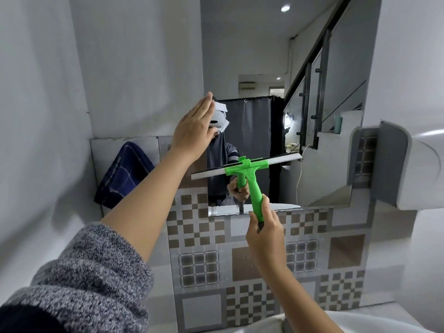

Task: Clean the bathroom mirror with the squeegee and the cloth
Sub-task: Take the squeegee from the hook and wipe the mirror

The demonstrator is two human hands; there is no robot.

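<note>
The bathroom mirror (317, 68) hangs on the wall ahead, above patterned tiles. My right hand (264, 234) grips the handle of a green squeegee (249, 174); its grey blade lies tilted across the lower part of the glass, with its left end past the mirror's left edge. My left hand (194, 131) is flat with fingers together, resting against the mirror's left edge and holding nothing. A dark blue checked cloth (122, 174) hangs on the wall to the left of the mirror, apart from both hands.
A white and grey wall-mounted dispenser (408, 167) sticks out at the right, close to the mirror's lower right corner. The rim of a white sink (360, 320) shows at the bottom. A plain white wall (43, 116) closes in on the left.
</note>
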